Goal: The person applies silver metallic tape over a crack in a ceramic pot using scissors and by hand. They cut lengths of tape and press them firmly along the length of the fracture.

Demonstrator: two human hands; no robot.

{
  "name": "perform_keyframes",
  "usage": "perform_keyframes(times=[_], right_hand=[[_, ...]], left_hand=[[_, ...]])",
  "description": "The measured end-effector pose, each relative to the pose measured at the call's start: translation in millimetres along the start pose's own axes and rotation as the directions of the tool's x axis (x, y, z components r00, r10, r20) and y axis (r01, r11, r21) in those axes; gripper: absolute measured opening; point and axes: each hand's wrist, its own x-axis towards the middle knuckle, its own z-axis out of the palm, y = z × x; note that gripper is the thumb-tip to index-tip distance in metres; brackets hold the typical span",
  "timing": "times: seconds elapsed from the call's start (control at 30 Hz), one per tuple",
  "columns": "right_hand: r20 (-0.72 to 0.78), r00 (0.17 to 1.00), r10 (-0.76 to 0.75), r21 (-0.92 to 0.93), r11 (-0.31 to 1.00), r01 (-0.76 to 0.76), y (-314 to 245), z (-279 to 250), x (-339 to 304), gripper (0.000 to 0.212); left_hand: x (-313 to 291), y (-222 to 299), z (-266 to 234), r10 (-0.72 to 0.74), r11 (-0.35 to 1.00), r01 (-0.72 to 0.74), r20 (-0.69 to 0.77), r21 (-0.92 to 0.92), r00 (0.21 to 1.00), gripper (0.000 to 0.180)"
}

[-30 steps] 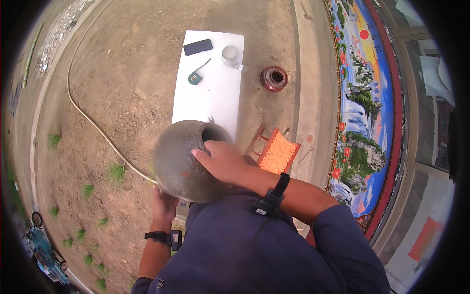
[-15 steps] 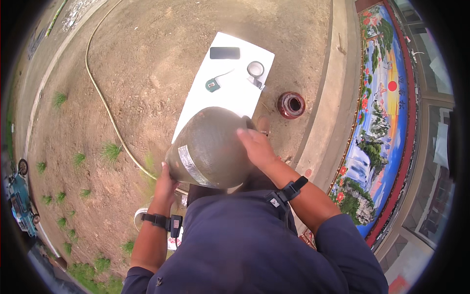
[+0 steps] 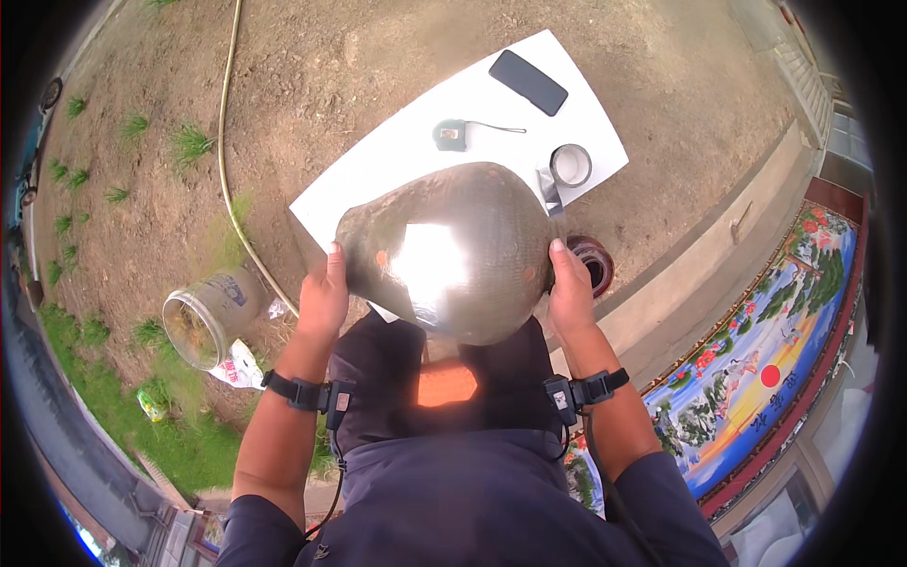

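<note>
A large dark brown glazed earthenware jar (image 3: 501,255) lies on its side in the air above my lap. On its near face is a bright patch (image 3: 430,265), washed out by glare. My left hand (image 3: 324,298) grips the left end, thumb on top, and my right hand (image 3: 571,293) clasps the right end the same way. The fingers of both hands are mostly hidden under the jar. Just beyond it, a white board (image 3: 368,170) carries a green tape measure (image 3: 452,135), a dark phone (image 3: 529,82) and a roll of silvery tape (image 3: 571,165) with a loose end.
A small reddish-brown glazed pot (image 3: 593,265) stands right of the board, partly behind my right hand. To the left are a clear plastic bucket (image 3: 215,317) and a hose (image 3: 227,142) across the dirt. A concrete curb (image 3: 699,255) and a painted mural panel (image 3: 765,350) run along the right.
The jar has turned in my hands and come more level, and its taped strip has given way to a glaring patch. My right hand has moved down onto its right end. My view has turned.
</note>
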Motion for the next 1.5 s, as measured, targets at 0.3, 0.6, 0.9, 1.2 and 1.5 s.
perform_keyframes(times=[0.3,0.6,0.9,1.2,1.5], right_hand=[[0.080,0.996,0.034,0.065,0.997,-0.040,24,-5,47,0.049],[0.121,0.992,-0.035,0.107,0.994,0.022,45,-10,56,0.051],[0.124,0.991,-0.054,0.167,0.985,0.033,56,-12,66,0.054],[0.149,0.985,-0.090,0.167,0.984,0.065,51,-12,69,0.052],[0.238,0.942,-0.238,0.055,0.971,0.232,47,-14,71,0.050]], left_hand=[[6,-7,22,0.262,0.959,-0.225,-0.234,0.174,0.936,0.057],[15,-29,35,0.310,0.947,-0.269,-0.284,0.173,0.907,0.054],[27,-47,46,0.449,0.893,-0.415,-0.352,0.172,0.821,0.051],[39,-53,47,0.490,0.871,-0.461,-0.369,0.169,0.790,0.053],[54,-72,56,0.515,0.815,-0.579,-0.458,0.001,0.724,0.053]])
